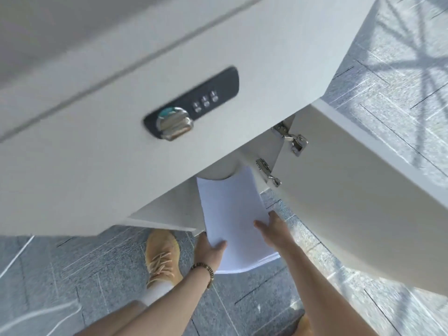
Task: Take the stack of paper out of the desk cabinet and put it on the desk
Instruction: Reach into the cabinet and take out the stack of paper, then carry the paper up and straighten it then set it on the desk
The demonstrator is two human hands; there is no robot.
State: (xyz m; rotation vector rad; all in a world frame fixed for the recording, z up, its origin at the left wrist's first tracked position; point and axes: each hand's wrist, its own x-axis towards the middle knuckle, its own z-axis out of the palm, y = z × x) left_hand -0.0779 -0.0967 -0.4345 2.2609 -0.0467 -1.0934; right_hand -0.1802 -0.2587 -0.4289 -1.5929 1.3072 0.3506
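Observation:
A white stack of paper (230,209) sticks out of the open desk cabinet (169,214), bent in a curve, its far end still under the cabinet's upper edge. My left hand (209,251) grips the stack's near left edge, thumb on top. My right hand (271,229) holds the right edge, fingers spread on the top sheet. The near end of the stack hangs over the floor. The desk top is a pale blurred band (60,32) at the upper left.
The cabinet door (351,202) stands swung open to the right on two metal hinges (294,140). A dark combination lock with a knob (191,105) sits on the drawer front above. My tan shoe (162,255) rests on grey carpet tiles (72,275).

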